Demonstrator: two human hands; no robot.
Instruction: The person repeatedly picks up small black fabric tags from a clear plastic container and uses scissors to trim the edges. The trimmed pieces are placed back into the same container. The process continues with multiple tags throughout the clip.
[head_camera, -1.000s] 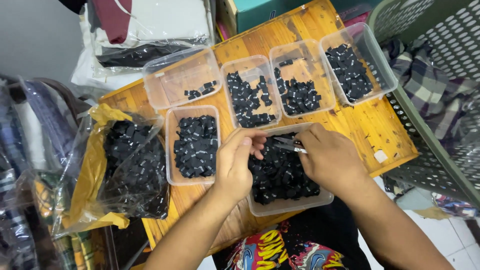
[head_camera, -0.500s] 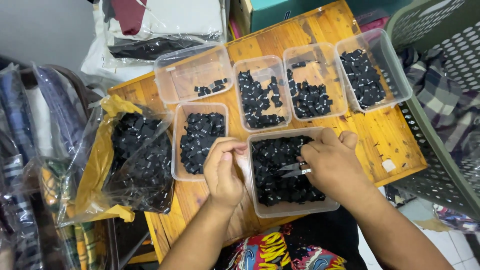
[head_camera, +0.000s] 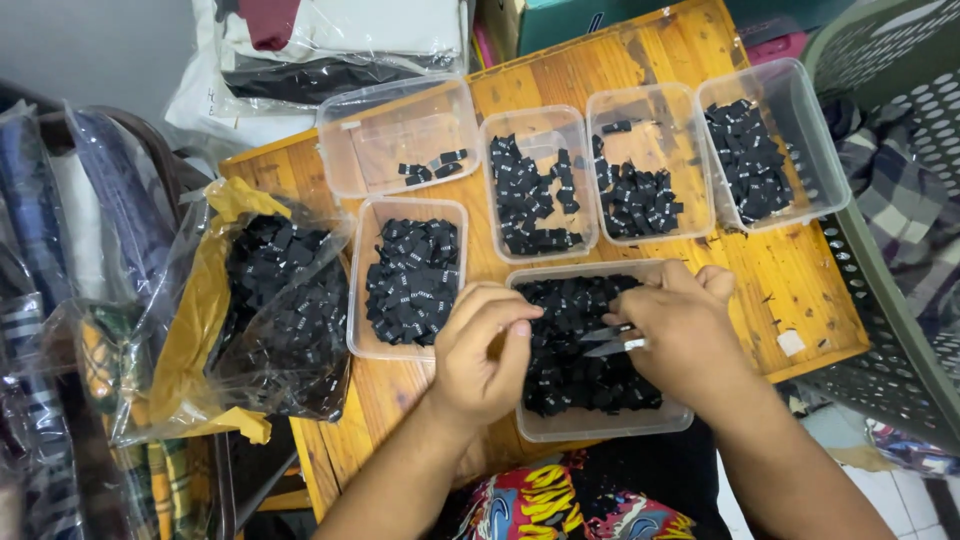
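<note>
Wooden desk (head_camera: 780, 290) fills the middle of my frame, tilted, and nearly all of it is covered. Along its upper edge I see four clear plastic tubs: a nearly empty tub (head_camera: 400, 135) at upper centre-left, then a second tub (head_camera: 538, 185), a third tub (head_camera: 650, 170) and a far-right tub (head_camera: 770, 145), each holding small black tags. A fifth tub (head_camera: 410, 275) sits below the first. Bare wood shows only at the right, near the lower right corner, where a small white scrap (head_camera: 791, 342) lies. A grey perforated basket (head_camera: 890, 200) presses against the right edge; a plastic bag of black tags (head_camera: 275, 310), with yellow lining, crowds the left edge. Folded clothes in wrap (head_camera: 330, 40) lie beyond the top edge.

At lower centre the large tub (head_camera: 600, 350) of black tags sits just in front of me. My left hand (head_camera: 485, 350) hovers over its left rim, fingers (head_camera: 515, 315) curled narrow, thumb near forefinger; I cannot tell whether a tag is pinched there. My right hand (head_camera: 685, 335) is over the same tub, fingers closed around small scissors (head_camera: 612, 340), whose blades point left toward the left hand, slightly parted.
</note>
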